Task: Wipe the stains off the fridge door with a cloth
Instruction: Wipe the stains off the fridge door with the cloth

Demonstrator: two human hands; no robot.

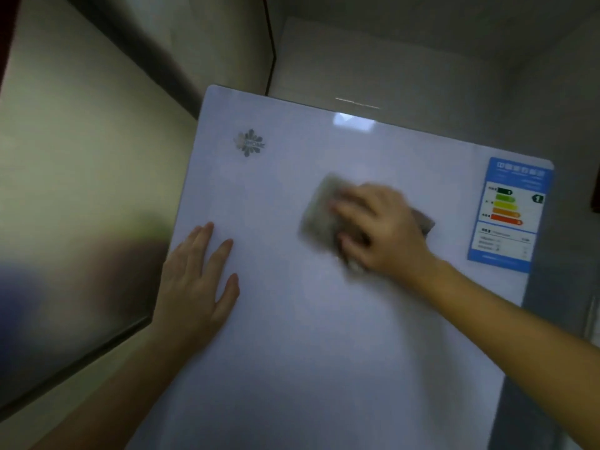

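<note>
**Fridge door, one cloth, two hands**

One white fridge door (324,319), glossy. One grey-brown cloth (319,212), blurred, flat on the door's upper middle. Right hand (380,228): pressed onto the cloth, fingers spread. Left hand (198,280): empty, open palm flat at the door's left edge. One snowflake emblem (249,142). One blue energy label (509,214), upper right corner.
</note>
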